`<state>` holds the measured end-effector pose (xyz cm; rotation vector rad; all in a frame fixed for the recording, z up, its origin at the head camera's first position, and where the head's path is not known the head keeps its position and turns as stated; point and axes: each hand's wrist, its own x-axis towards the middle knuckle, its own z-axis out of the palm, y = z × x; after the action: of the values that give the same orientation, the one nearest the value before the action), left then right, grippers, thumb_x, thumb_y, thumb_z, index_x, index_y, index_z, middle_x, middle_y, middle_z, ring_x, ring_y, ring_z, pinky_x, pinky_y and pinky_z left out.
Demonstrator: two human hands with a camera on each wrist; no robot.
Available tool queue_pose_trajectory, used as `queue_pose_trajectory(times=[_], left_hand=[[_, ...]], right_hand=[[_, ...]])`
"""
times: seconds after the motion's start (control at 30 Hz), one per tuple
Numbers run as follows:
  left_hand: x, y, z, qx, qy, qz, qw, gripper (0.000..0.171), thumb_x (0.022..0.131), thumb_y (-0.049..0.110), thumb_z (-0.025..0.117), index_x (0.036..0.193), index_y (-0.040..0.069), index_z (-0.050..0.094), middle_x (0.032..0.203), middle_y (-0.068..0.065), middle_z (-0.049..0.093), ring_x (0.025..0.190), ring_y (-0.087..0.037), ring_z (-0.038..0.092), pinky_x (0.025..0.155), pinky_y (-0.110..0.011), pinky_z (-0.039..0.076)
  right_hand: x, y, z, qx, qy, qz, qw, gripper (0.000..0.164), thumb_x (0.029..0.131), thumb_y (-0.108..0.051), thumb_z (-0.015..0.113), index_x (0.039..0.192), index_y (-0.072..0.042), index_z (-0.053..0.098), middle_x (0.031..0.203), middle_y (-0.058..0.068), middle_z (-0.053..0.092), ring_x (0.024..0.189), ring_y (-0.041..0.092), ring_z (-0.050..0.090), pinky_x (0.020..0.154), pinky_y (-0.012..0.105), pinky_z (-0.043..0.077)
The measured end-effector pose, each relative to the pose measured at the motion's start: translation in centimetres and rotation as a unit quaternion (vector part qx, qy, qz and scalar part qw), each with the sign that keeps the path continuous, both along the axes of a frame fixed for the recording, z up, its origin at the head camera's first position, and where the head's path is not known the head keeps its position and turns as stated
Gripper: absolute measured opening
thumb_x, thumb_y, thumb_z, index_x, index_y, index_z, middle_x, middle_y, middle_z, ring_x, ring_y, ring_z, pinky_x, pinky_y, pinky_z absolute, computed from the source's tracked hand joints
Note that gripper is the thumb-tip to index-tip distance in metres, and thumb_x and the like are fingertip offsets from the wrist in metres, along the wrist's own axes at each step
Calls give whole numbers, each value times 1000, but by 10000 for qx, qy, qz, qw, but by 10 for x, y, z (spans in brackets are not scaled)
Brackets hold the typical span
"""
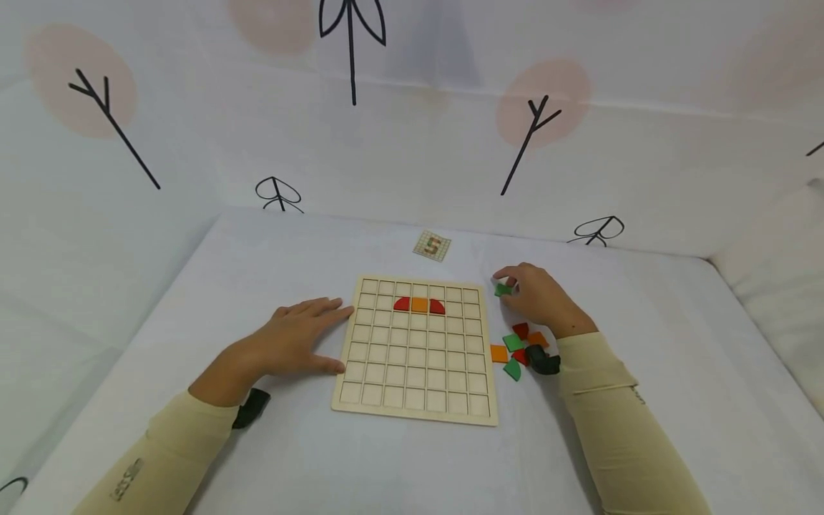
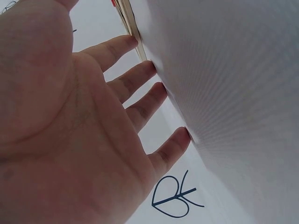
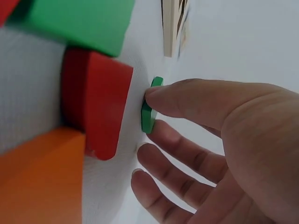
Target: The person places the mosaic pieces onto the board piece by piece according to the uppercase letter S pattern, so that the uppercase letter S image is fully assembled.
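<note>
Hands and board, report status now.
Left hand at left edge of grid board. Right hand gripping green piece, off the board. Possible clutter: orange square by board's right edge.

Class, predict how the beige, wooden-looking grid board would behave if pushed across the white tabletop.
The beige, wooden-looking grid board would probably stay stiff: its edges look straight. Lying broad and low on the white tabletop, it seems likelier to slide than tip. Its two red rounded pieces and orange square piece would likely travel along, sitting in framed cells.

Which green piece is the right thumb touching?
The green piece beside the board's far right corner; the other two green pieces lie among red pieces and orange ones.
</note>
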<state>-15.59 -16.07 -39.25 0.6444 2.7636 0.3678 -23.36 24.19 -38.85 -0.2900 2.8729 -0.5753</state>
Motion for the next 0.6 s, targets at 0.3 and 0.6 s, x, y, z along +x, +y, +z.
queue_pose_trajectory(times=[0.3,0.6], left_hand=[[0,0,-3,39,-78,59,9999,93,80,60,76,157,29,34,164,-4,30,151,-35,25,114,-63,26],[-1,-1,-3,0,-19,58,10000,94,79,62,75,157,29,33,164,-4,30,151,-34,25,113,-63,26]], right_hand=[[4,-5,3,19,-95,0,10000,42,94,-10,65,135,-6,60,114,19,63,97,30,56,82,42,51],[9,-23,10,-70,545,104,9984,41,94,-12,67,134,-6,62,113,18,65,98,31,59,81,43,53]])
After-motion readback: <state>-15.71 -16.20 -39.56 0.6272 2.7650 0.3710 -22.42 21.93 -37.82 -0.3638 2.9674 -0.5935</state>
